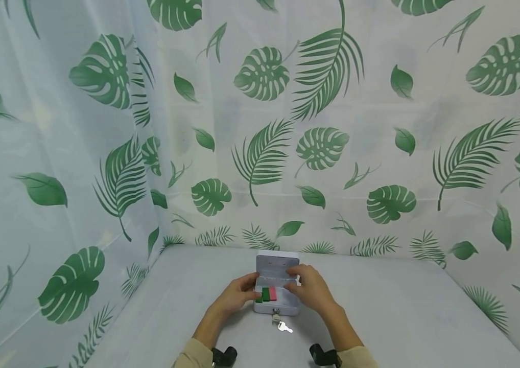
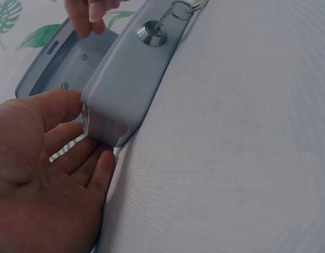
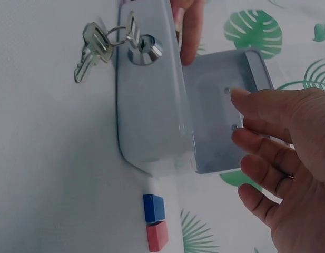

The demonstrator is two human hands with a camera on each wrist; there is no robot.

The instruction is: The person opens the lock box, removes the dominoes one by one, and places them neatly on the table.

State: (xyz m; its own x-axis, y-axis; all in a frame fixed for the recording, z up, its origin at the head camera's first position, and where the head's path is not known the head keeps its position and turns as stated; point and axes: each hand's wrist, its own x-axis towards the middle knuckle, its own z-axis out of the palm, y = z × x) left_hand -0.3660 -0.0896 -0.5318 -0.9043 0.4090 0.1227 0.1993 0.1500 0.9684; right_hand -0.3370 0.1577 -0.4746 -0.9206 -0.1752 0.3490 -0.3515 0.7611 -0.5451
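Note:
A small pale grey metal cash box (image 1: 289, 309) stands with its lid (image 1: 271, 266) raised at the back. Green (image 1: 265, 294) and pink (image 1: 273, 293) blocks lie inside, at the left. My left hand (image 1: 237, 292) holds the box's left side, thumb over the rim and fingers along the outer wall, as the left wrist view shows. Near the lid's right edge my right hand (image 1: 312, 289) hovers with fingers loosely bent and nothing in them. Keys (image 1: 283, 326) on a ring hang from the front lock (image 3: 145, 50).
A blue block (image 3: 154, 207) and a red block (image 3: 157, 236) lie on the white tabletop (image 1: 402, 317) beyond the box's right end; the head view hides them. A leaf-patterned curtain (image 1: 356, 168) closes off the back and left.

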